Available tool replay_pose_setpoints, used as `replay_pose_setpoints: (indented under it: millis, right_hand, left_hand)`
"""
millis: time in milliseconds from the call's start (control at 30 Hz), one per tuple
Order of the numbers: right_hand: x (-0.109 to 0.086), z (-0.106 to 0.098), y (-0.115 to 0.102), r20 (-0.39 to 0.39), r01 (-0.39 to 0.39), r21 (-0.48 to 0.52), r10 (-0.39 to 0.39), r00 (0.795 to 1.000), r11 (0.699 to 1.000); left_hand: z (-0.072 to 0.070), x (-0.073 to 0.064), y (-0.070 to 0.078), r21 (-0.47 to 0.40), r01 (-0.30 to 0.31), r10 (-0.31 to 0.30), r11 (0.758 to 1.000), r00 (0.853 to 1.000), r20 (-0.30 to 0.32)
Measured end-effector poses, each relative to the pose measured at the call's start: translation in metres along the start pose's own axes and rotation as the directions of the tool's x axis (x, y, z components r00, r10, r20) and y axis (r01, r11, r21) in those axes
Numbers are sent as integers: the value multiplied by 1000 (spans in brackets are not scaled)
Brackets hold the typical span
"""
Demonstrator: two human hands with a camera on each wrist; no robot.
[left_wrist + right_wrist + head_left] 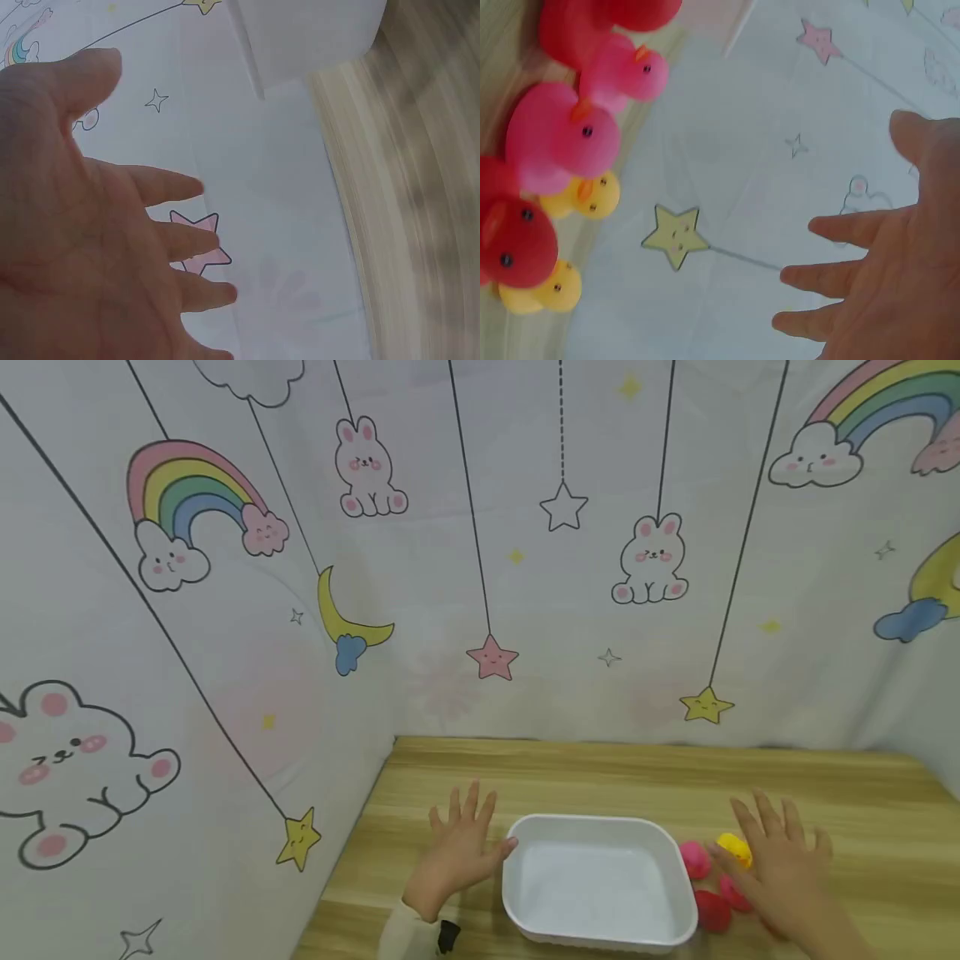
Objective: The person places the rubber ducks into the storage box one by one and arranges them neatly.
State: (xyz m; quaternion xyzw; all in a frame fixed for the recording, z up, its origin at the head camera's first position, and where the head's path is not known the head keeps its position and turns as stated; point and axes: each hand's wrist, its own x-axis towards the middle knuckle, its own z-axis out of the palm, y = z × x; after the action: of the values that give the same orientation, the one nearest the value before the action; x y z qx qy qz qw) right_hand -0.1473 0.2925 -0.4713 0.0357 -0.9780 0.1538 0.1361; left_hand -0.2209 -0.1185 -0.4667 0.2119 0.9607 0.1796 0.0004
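Head view: right hand spread wide, fingers straight, nothing gripped, over or just beside a cluster of toy ducks; right wrist view shows its fingertips apart from them. Left hand likewise splayed, holding nothing, thumb by the left rim of a white tub; contact can't be told. Tub sits on the wood-grain tabletop, mouth up, long axis running left to right; ducks just off its right end. Right wrist view: larger pink duck points its beak toward frame top; red duck roughly faces the lens. Judgement: a poised moment, no grasp made; taking up a duck would call for lowering the right hand and curling fingers round it.
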Motion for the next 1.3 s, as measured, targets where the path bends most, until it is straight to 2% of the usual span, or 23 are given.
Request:
replay_pose_setpoints:
  millis: [167,267,400,533,600,667,800,900,967,1133,1300]
  right_hand:
    - [2,-5,23,-11,-81,9,82,997,997]
    - [1,-3,38,-4,-87,71,88,996,994]
    - [-3,3,57,11,-58,190,57,998,980]
    - [-6,9,74,8,-23,285,22,1000,958]
    - [-7,12,81,10,-18,310,15,1000,951]
    - [-7,14,87,23,-25,320,18,1000,947]
    - [-6,14,97,62,-30,324,11,998,946]
    - [-3,15,101,77,-27,319,3,997,947]
    - [0,15,103,90,-31,304,3,996,952]
    - [2,19,104,147,-76,269,37,988,960]
    - [-3,27,107,150,-82,258,44,988,963]
  left_hand:
    - [2,-2,-7,-38,26,-25,999,999,28]
    - [4,-2,-11,-92,38,-32,995,997,65]
    - [8,1,-13,-197,3,16,980,996,93]
    - [12,4,-16,-262,-44,65,964,995,72]
    - [12,4,-17,-336,-27,61,941,994,90]
    - [12,4,-18,-425,7,50,905,991,123]
    - [12,4,-21,-597,102,31,796,978,208]
    - [14,5,-22,-664,140,30,734,971,239]
    - [16,5,-23,-694,159,34,702,966,256]
    - [18,5,-25,-719,170,83,674,950,302]
    - [20,4,-22,-729,207,99,653,931,352]
